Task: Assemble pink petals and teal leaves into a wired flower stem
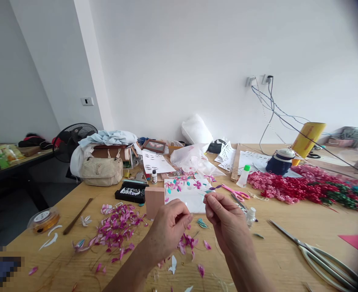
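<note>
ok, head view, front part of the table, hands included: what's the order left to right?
Round clear container → brown stick → heap of pink petals → left hand → right hand → large scissors.

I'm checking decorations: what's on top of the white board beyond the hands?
Pink flowers and teal leaves, mostly toward the back of the white board. The part behind the left hand can't be seen.

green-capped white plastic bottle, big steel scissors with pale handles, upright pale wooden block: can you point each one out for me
Green-capped white plastic bottle [242, 179]: head view, on its white body
Big steel scissors with pale handles [302, 245]: head view, near the pivot
Upright pale wooden block [154, 202]: head view, on its front face
</note>
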`<state>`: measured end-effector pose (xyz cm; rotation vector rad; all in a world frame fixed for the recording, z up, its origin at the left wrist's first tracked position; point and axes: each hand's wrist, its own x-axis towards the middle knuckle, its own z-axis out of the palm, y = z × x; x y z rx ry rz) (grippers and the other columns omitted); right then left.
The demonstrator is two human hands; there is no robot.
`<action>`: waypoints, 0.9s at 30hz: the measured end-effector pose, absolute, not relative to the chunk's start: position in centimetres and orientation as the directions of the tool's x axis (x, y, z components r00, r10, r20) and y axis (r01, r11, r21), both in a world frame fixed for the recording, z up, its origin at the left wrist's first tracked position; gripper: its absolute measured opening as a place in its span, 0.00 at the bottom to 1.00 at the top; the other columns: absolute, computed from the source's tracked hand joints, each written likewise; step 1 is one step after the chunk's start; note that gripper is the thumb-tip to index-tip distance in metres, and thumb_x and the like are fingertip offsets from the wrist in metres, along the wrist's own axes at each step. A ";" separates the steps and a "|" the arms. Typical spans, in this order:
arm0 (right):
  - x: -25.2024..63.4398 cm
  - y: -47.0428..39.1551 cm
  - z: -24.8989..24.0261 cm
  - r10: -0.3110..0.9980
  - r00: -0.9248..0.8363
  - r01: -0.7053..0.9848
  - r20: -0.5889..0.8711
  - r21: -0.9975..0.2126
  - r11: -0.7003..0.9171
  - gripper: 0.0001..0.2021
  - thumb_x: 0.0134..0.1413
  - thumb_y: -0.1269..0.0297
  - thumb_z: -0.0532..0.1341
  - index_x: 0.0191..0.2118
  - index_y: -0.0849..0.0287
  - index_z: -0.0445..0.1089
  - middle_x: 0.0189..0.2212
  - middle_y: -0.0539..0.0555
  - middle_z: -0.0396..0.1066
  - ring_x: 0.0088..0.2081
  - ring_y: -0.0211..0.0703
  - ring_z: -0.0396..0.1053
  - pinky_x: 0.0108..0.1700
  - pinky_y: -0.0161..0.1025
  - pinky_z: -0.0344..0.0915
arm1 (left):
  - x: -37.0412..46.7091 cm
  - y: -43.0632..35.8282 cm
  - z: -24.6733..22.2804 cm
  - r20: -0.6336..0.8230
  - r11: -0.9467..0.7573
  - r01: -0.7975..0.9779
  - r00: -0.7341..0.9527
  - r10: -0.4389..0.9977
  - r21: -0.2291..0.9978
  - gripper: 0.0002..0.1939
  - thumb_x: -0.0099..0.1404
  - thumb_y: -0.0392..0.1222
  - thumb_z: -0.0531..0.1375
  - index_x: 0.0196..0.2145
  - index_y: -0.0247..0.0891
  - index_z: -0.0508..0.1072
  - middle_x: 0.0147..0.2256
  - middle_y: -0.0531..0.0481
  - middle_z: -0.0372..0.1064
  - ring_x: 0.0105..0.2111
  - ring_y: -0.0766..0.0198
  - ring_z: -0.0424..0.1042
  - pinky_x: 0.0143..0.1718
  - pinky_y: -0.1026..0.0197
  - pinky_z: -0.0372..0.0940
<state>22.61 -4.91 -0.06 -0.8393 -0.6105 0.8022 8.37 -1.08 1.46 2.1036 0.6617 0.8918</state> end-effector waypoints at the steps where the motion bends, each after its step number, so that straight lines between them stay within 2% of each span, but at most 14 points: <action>1: 22.7 -4.9 0.0 0.810 0.564 -0.363 0.158 -0.834 0.415 0.10 0.33 0.61 0.71 0.23 0.60 0.73 0.19 0.49 0.68 0.17 0.27 0.54 0.17 0.28 0.45 | 8.3 -1.0 1.5 0.373 -0.582 0.162 0.626 0.685 0.797 0.12 0.61 0.35 0.54 0.21 0.36 0.60 0.23 0.54 0.57 0.26 0.68 0.58 0.28 0.65 0.52; 4: 23.1 -5.0 0.1 0.797 0.581 -0.333 0.162 -0.846 0.416 0.10 0.31 0.61 0.72 0.21 0.60 0.74 0.17 0.49 0.67 0.17 0.27 0.54 0.17 0.28 0.46 | 8.1 -0.6 1.4 0.360 -0.572 0.161 0.635 0.684 0.804 0.12 0.62 0.38 0.55 0.21 0.35 0.63 0.24 0.53 0.59 0.27 0.67 0.59 0.29 0.65 0.53; 7: 23.1 -5.0 0.0 0.784 0.596 -0.299 0.175 -0.857 0.419 0.10 0.32 0.61 0.72 0.22 0.59 0.74 0.14 0.48 0.65 0.17 0.28 0.54 0.18 0.28 0.47 | 7.9 -0.1 1.2 0.349 -0.509 0.107 0.607 0.714 0.854 0.09 0.63 0.44 0.55 0.30 0.36 0.68 0.29 0.51 0.63 0.30 0.66 0.62 0.30 0.65 0.56; 10: 22.6 -5.0 -0.2 0.794 0.580 -0.283 0.184 -0.868 0.408 0.09 0.33 0.60 0.71 0.23 0.59 0.75 0.13 0.47 0.63 0.17 0.29 0.54 0.18 0.28 0.47 | 8.1 0.0 0.8 0.316 -0.358 -0.041 0.570 0.758 0.933 0.14 0.64 0.50 0.52 0.38 0.36 0.68 0.34 0.47 0.67 0.34 0.64 0.66 0.33 0.64 0.59; 13: 21.9 -5.0 -0.6 0.821 0.539 -0.283 0.188 -0.878 0.387 0.09 0.33 0.60 0.71 0.23 0.59 0.75 0.13 0.47 0.63 0.17 0.30 0.54 0.18 0.29 0.48 | 8.8 -0.3 0.1 0.248 -0.126 -0.229 0.652 0.716 0.965 0.17 0.65 0.51 0.50 0.35 0.33 0.69 0.33 0.45 0.68 0.35 0.63 0.68 0.37 0.62 0.61; 17: 21.6 -5.0 -1.0 0.839 0.508 -0.278 0.195 -0.885 0.374 0.08 0.34 0.61 0.71 0.23 0.59 0.75 0.15 0.46 0.63 0.18 0.29 0.53 0.18 0.28 0.49 | 9.8 -0.5 -0.9 0.160 0.162 -0.351 0.729 0.665 0.922 0.18 0.62 0.52 0.55 0.30 0.31 0.69 0.25 0.48 0.65 0.24 0.68 0.66 0.28 0.65 0.60; 23: 21.1 -5.0 -0.7 0.905 0.375 -0.321 0.202 -0.887 0.331 0.08 0.39 0.60 0.68 0.24 0.58 0.72 0.11 0.45 0.62 0.14 0.34 0.59 0.16 0.32 0.58 | 10.2 -0.3 -1.5 0.116 0.331 -0.397 0.772 0.625 0.856 0.17 0.58 0.51 0.60 0.26 0.30 0.69 0.21 0.50 0.63 0.19 0.72 0.63 0.22 0.68 0.55; 27: 20.9 -5.0 -0.6 0.919 0.337 -0.326 0.205 -0.890 0.319 0.08 0.40 0.59 0.68 0.23 0.58 0.72 0.12 0.46 0.64 0.14 0.35 0.60 0.15 0.33 0.58 | 10.2 -0.1 -1.5 0.071 0.447 -0.412 0.793 0.605 0.794 0.16 0.56 0.49 0.62 0.25 0.30 0.68 0.20 0.54 0.60 0.17 0.73 0.60 0.19 0.68 0.53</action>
